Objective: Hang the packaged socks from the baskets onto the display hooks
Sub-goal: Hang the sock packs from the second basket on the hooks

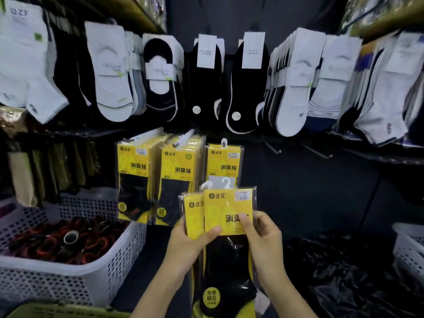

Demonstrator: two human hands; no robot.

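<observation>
I hold a small stack of yellow sock packs (227, 210) with black socks inside, low in the middle of the view. My left hand (188, 243) grips the stack from the left, thumb on the front pack. My right hand (261, 230) pinches the front pack's right edge. White plastic hanger hooks (226, 182) stick up from the packs. Behind them, matching yellow packs hang on three display hooks: a thick bunch at the left (133, 177), another in the middle (176, 180), and a thin one at the right (223, 161).
A white perforated basket (68, 281) with red-and-black socks stands at the lower left. Another white basket (410, 251) peeks in at the right edge. Two bare hooks (273, 146) (319, 152) jut from the dark wall on the right. White and black socks hang in the row above.
</observation>
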